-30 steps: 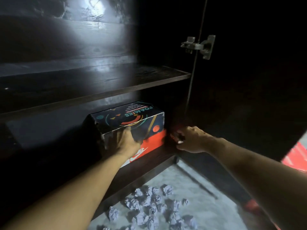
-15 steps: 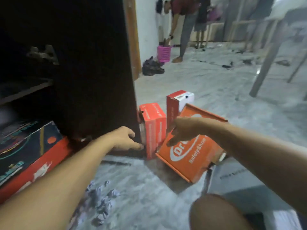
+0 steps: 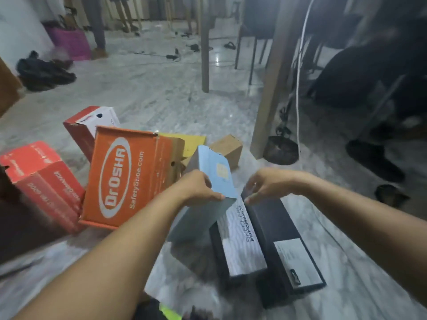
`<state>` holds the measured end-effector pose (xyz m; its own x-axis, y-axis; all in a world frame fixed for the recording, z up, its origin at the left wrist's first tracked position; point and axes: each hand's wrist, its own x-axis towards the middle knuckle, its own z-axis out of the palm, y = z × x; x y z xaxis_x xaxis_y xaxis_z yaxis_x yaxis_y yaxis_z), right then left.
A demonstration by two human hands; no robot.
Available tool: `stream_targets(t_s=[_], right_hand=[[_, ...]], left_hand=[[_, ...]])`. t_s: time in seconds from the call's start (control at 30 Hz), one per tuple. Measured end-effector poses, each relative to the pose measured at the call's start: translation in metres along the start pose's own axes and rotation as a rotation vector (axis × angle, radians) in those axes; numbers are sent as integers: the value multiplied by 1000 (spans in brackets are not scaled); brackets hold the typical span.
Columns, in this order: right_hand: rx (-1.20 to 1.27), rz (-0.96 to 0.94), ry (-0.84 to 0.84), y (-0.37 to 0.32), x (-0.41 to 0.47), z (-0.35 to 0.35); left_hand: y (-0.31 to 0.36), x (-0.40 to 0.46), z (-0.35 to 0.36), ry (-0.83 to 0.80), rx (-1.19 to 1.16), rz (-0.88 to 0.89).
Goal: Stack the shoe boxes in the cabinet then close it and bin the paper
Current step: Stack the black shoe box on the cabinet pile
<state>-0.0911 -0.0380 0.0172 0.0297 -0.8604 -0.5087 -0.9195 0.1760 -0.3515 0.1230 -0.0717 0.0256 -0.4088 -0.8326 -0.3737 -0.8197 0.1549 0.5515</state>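
My left hand grips the near edge of a light blue shoe box, which stands tilted on the floor. My right hand hovers just right of that box with its fingers spread, above a black and white Skechers box that lies flat. An orange DrOSHA box leans upright to the left. Beside it stand a red box and a red and white box. Behind are a yellow box and a small brown carton. The cabinet and the paper are out of view.
A wooden table leg and a dark round base stand right of the boxes, with a white cable hanging. A pink basket and dark shoes sit far left. A person's legs are at the back.
My view has swung right, away from the cabinet, to the boxes on the floor. My left hand left the cabinet edge and now grips the light blue box. My right hand came off the orange box.
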Motion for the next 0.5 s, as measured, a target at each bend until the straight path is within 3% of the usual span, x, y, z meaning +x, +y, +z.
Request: stream_targets(t_s=[0.23,0.5], right_hand=[[124,272,-27,92,-21,78],[126,473,98,96,-13,144]], left_hand=[[39,35,90,-140,-71,68],[49,61,121,-114,-112,-26]])
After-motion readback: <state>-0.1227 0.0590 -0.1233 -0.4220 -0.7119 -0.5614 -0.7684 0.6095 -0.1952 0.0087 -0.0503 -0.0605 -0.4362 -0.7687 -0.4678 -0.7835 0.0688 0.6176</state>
